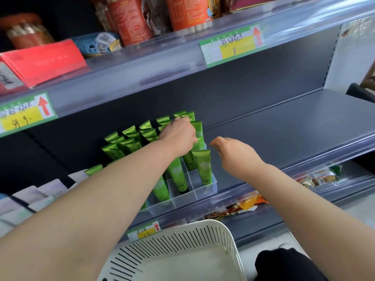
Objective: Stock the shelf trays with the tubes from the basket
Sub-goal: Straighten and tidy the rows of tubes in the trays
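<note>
Several green tubes (203,167) stand upright in a clear compartmented tray (205,190) on the middle shelf. My left hand (178,134) reaches over the tray's back right rows, fingers curled round the top of one green tube (197,126). My right hand (233,153) hovers just right of the tray, fingers loosely curled and holding nothing. The white slotted basket (203,232) sits below at the bottom of the head view; no tubes show inside it.
The grey middle shelf (294,126) stretches right of the tray. White boxes (40,195) stand to the tray's left. Red packets and jars (129,21) fill the upper shelf. Snack packs (316,177) lie on the shelf below.
</note>
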### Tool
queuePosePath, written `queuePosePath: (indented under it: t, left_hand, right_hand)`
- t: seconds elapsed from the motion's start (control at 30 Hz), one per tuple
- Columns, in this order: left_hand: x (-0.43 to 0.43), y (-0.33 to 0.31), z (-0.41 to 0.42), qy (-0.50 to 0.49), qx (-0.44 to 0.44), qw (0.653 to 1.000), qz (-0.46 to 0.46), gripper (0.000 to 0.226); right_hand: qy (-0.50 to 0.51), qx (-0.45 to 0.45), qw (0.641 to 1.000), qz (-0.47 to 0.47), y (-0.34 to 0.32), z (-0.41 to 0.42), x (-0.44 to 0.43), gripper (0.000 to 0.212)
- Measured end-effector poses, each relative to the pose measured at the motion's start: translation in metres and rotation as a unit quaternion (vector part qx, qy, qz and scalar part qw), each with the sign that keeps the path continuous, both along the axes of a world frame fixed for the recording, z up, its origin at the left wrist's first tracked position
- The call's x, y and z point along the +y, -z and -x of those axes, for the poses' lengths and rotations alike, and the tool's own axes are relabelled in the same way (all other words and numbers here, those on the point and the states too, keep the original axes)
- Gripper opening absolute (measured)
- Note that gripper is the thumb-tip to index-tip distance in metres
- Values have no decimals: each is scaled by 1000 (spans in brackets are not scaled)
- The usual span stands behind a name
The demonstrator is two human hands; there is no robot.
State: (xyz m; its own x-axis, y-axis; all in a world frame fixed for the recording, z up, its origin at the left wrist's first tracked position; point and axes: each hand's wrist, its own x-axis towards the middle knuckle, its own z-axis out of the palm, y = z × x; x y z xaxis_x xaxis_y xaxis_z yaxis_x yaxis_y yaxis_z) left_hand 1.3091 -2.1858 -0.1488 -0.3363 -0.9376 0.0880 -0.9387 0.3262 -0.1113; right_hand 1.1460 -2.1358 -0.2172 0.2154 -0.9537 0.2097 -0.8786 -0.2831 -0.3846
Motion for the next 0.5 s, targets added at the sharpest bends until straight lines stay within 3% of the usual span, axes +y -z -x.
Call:
queuePosePath:
  t: [0.2,0.3,0.37,0.5]
  left_hand:
    - [-1,-4,-9,-32,113,993,22,25]
    - [-8,-8,-15,-60,49,997,14,26]
    - [-11,-6,-17,-78,10,997,-5,16]
    - [-16,1,-14,-86,10,996,17,12]
  right_hand:
    - [18,57,998,31,-5,-3,-1,54]
    - [24,70,996,43,-7,-4,-2,53]
    - [22,71,996,51,-8,-5,-3,50]
    - [22,77,995,64,-8,-3,-5,44]
